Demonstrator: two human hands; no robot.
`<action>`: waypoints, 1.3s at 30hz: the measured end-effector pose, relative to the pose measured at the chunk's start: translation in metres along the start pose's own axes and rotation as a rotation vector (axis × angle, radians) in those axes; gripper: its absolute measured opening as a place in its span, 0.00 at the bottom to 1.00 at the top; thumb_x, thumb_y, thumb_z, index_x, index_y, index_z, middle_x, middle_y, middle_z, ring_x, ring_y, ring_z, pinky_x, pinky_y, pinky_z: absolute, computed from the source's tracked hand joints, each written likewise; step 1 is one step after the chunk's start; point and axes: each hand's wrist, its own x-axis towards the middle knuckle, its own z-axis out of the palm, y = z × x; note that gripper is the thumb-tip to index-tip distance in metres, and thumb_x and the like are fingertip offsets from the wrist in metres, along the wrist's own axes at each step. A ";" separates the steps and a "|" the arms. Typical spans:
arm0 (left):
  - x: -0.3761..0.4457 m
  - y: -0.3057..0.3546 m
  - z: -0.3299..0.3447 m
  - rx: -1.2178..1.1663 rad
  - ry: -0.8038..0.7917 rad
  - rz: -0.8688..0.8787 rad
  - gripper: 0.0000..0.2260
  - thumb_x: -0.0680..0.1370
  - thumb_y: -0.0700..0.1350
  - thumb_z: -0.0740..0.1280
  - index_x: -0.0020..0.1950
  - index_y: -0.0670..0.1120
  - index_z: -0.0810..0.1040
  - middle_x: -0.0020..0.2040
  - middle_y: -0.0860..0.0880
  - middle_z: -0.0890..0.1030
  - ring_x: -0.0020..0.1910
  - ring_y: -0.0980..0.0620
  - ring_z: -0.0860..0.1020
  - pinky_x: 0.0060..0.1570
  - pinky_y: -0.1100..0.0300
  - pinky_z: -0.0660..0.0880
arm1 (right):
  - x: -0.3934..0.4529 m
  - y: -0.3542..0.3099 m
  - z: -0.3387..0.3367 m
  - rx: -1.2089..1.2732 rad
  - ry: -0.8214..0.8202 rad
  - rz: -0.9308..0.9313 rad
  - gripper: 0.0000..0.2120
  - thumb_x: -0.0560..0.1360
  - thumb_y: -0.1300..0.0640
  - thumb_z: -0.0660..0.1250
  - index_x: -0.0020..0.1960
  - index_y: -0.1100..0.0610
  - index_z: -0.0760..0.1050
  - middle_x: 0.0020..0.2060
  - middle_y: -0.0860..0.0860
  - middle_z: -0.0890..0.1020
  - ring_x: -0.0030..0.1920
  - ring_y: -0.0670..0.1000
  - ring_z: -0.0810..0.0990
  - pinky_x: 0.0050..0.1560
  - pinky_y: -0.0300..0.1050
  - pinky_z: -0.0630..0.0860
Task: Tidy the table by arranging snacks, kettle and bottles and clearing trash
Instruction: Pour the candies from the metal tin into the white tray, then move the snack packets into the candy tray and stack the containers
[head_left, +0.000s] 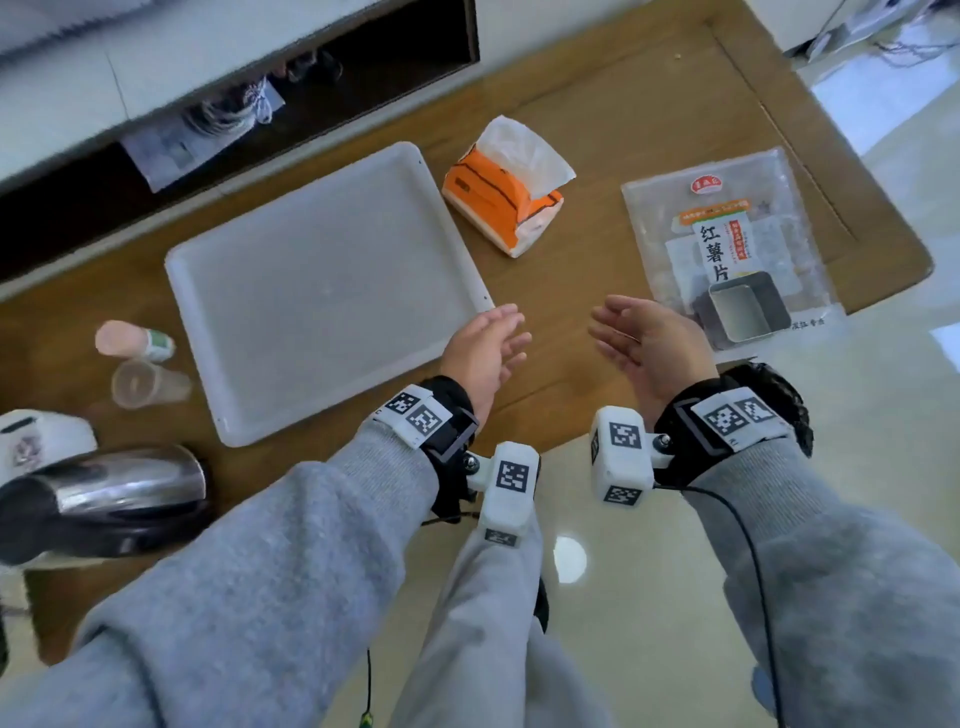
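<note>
Above the near edge of the brown wooden worktop (597, 156): both hands hover, palms turned toward each other, holding nothing.
Left hand (485, 351): fingers (511, 345) loose and straight, released; it hangs just over the near right corner of the white rectangular plastic tray (317, 291).
Right hand (649, 348): fingers (610, 332) relaxed, slightly curved, released; it sits just beside the clear snack bag with red-and-white label (727, 244).
Task items, right side: the snack bag lies flat near the right edge of the worktop; the orange-and-white soft tissue pack (501, 202) rests between bag and tray, a white sheet standing out of its top.
Task items, left side: the small pink-capped bottle (132, 340) and the clear plastic cup (148, 384) both lie on their sides just left of the tray; the stainless steel kettle with black handle (104, 499) stands at the near left.
Risk, snack bag: thin, slick film; a one-sided pinch probably lets it sag or slide off the nearby edge.
Risk, bottle and cup: round bodies lying down; a nudge likely sets them rolling off the worktop.
Risk, kettle: contents cannot be told; tilting it during a lift may spill.
Risk, wrist rigs: cables trail from both wrists and may snag light items during a reach.
Risk, tissue pack: a sleeve brushing the loose sheet may drag it out.
</note>
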 end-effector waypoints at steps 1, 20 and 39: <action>0.005 0.004 -0.004 -0.036 0.018 -0.002 0.11 0.82 0.43 0.62 0.63 0.45 0.77 0.61 0.46 0.81 0.59 0.49 0.80 0.65 0.50 0.75 | 0.003 -0.002 0.008 -0.013 -0.020 0.010 0.12 0.80 0.63 0.61 0.57 0.60 0.82 0.56 0.59 0.87 0.58 0.58 0.86 0.59 0.48 0.82; 0.049 0.008 -0.020 -0.073 -0.080 -0.117 0.10 0.82 0.43 0.62 0.60 0.43 0.79 0.60 0.44 0.82 0.54 0.50 0.81 0.60 0.54 0.76 | 0.027 -0.003 0.043 -0.003 0.017 0.051 0.13 0.81 0.62 0.62 0.62 0.64 0.79 0.56 0.61 0.86 0.57 0.58 0.87 0.61 0.49 0.82; 0.049 0.019 -0.011 -0.113 -0.227 -0.268 0.11 0.80 0.43 0.65 0.58 0.38 0.80 0.46 0.45 0.83 0.42 0.52 0.81 0.43 0.63 0.74 | -0.008 -0.031 0.029 0.075 0.101 -0.080 0.08 0.80 0.61 0.65 0.52 0.62 0.82 0.41 0.56 0.86 0.38 0.51 0.84 0.44 0.42 0.82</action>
